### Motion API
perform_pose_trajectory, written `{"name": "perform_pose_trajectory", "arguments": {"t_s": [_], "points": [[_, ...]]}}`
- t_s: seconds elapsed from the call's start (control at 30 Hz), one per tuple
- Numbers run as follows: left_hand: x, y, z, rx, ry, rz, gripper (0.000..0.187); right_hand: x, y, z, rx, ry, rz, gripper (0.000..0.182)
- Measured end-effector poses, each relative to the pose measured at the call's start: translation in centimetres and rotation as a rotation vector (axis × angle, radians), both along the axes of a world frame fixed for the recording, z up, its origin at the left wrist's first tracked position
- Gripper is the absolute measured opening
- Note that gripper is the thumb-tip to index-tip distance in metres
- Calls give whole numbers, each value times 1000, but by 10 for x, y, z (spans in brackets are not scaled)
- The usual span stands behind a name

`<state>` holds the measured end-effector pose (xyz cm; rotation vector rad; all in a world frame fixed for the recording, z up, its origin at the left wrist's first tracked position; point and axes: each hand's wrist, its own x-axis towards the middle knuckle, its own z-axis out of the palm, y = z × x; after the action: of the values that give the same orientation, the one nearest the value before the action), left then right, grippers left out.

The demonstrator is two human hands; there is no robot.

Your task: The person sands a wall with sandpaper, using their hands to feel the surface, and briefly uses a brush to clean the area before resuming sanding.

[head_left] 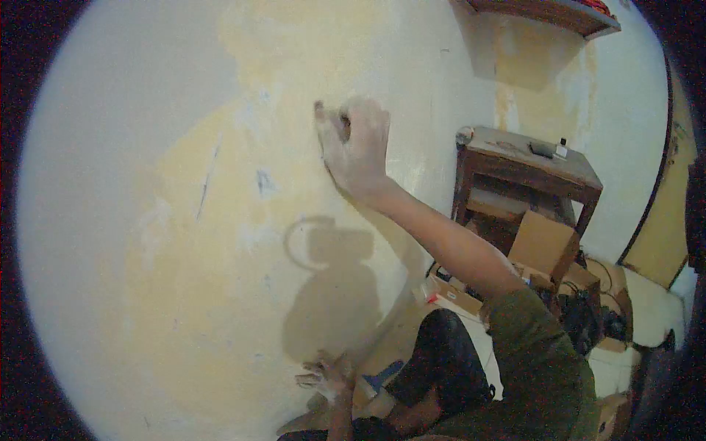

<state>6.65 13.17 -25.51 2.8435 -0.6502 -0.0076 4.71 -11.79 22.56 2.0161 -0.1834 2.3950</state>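
Note:
My right hand [357,143] is raised against a wall [220,294] with patchy yellow and white paint. Its fingers are curled and pressed together at the surface; whatever they may hold is hidden. Low in the view, my left hand [329,376] is beside the wall, fingers spread, with pale powder on them and nothing visible in its grasp. A shadow of a head and shoulders falls on the wall between the two hands. Small bluish marks and a thin dark scratch show on the paint left of my right hand.
A wooden table [529,158] at the right bears a small bottle [562,148] and a dark dish [541,150]. Cardboard boxes [543,242] and dark items crowd the floor below. A shelf [544,15] juts out above. My bent knee [445,345] is near the wall.

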Motion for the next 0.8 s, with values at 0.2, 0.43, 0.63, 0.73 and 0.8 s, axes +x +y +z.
{"name": "perform_pose_trajectory", "arguments": {"t_s": [0.2,0.43,0.63,0.73,0.8], "points": [[26,-6,-65,37,-955,89,121,16,-64,96,244,-282,-57,37],[26,-15,-70,2,-962,154,113,-10,-22,19,156,82,-138,37],[24,-12,-60,-34,-613,106,116,10,-138,112,400,-226,-263,42],[5,-9,-16,45,134,49,115,-1,-64,62,317,-87,-63,39],[3,-12,-2,55,192,2,112,-3,-32,38,175,-9,-99,38]]}}
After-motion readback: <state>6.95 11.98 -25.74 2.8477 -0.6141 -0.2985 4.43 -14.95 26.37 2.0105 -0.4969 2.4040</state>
